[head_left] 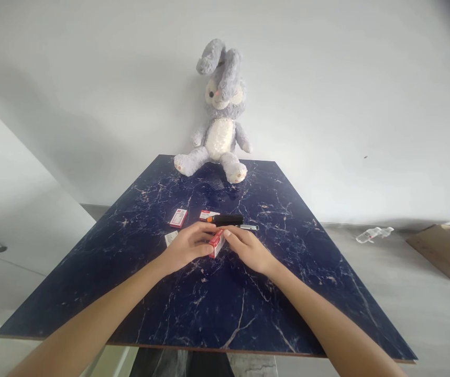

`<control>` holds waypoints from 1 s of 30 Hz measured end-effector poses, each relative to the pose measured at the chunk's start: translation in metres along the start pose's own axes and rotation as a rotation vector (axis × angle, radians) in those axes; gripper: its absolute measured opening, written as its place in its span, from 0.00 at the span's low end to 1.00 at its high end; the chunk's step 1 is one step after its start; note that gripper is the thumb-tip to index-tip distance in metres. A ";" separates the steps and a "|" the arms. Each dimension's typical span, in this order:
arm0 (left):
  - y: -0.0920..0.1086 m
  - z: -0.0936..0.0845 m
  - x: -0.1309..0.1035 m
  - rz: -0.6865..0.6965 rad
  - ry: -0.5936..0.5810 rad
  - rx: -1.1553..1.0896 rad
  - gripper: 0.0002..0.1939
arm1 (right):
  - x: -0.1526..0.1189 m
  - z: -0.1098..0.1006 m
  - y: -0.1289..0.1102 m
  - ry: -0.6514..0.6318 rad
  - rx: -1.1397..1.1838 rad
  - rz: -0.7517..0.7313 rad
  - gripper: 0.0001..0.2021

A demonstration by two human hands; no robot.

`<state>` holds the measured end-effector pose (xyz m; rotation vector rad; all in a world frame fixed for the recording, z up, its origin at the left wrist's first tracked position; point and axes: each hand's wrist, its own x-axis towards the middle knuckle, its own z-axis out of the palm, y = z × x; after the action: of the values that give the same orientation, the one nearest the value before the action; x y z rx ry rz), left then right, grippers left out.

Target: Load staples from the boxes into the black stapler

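A small red-and-white box (217,244) stands on the dark blue marbled table between my two hands. My left hand (185,246) grips it from the left, its thumb on the near end and its fingers reaching over the far side. From the right, my right hand (247,249) holds the same box, thumb along its upper edge; the other fingers are mostly hidden. Just beyond my hands lies a black cylinder with an orange end (228,220). A slim, pale object (249,228) lies beside it, partly covered by my right hand.
Two more red-and-white boxes, one at left (178,217) and one behind the cylinder (208,214), lie on the table (280,309). A white piece (170,238) is partly under my left hand. A plush rabbit (220,136) sits at the far edge. Plastic bottles (374,234) and cardboard (445,251) lie right.
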<state>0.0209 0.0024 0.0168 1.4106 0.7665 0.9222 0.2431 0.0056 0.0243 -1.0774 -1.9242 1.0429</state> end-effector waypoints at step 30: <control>-0.013 -0.004 0.000 0.348 0.130 1.346 0.20 | 0.017 -0.101 0.071 0.085 -0.700 0.141 0.10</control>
<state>0.0184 0.0055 0.0034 2.7279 1.3774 0.7303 0.3449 0.0760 0.0090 -1.6189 -2.2224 0.3630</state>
